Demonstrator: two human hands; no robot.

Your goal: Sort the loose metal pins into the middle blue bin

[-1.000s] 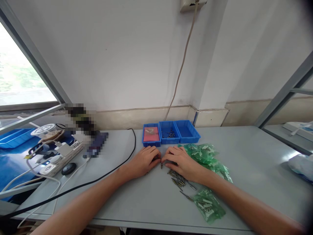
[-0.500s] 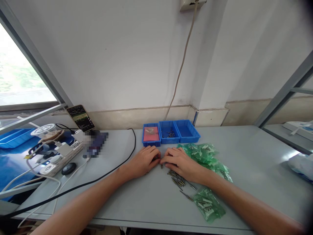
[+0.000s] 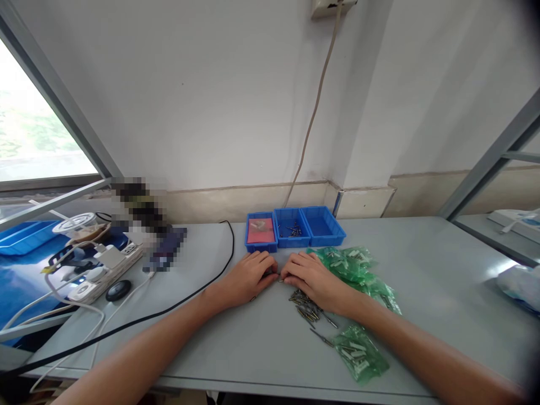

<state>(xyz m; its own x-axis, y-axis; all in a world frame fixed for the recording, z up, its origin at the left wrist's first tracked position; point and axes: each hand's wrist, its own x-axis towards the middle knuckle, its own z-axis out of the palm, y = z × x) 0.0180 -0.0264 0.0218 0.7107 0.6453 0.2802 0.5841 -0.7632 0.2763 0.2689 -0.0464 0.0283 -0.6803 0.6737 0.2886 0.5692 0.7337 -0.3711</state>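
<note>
My left hand [image 3: 252, 277] rests on the table with its fingers curled and thumb pressed in; what it holds is hidden. Close beside it, my right hand [image 3: 311, 278] is closed, its fingertips pinching a small brass-coloured metal pin [image 3: 280, 280] between the two hands. Under and in front of the right hand lies a loose pile of thin metal pins [image 3: 307, 309], some silver and some brassy. One single pin [image 3: 321, 337] lies apart, near a green plastic bag [image 3: 359, 354] of similar parts. Another small piece [image 3: 253, 298] shows by my left wrist.
Behind the hands stand three blue bins: one with a pink card [image 3: 260, 230], a middle bin [image 3: 292, 243] with small metal parts, and a right bin [image 3: 324, 241]. More green bags [image 3: 346, 261] lie right. A black cable [image 3: 169, 308] crosses the left side, near a power strip [image 3: 90, 287].
The fingers of my right hand have closed in a little, and the small pin between the hands has shifted slightly up. My left hand stays in place.
</note>
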